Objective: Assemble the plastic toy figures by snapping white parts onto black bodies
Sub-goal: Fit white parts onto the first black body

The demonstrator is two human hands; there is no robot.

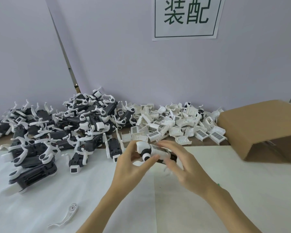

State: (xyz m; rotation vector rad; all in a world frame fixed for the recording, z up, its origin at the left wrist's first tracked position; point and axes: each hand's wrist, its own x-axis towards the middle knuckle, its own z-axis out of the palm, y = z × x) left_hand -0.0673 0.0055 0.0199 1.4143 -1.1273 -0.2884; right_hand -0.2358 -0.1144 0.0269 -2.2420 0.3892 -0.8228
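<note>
Above the white-covered table [208, 165], near its middle, both hands hold one black-and-white plastic toy figure [155, 152] in the air. The left hand [133, 167] has its grip closed on the figure's white front end, thumb and fingers pinching it. The right hand [183, 165], blurred, curls its fingers round the black rear of the body. Behind and to the left lies a large heap of black-bodied figures with white limbs [65, 125]. Against the pale wall [141, 73], to the right of that heap, sits a pile of loose white plastic shell parts [176, 125]. A brown cardboard box [262, 128] stands at the right. One loose white curved plastic leg piece [66, 216] lies near the front left edge. A paper sign with green characters [186, 17] hangs on the wall.
</note>
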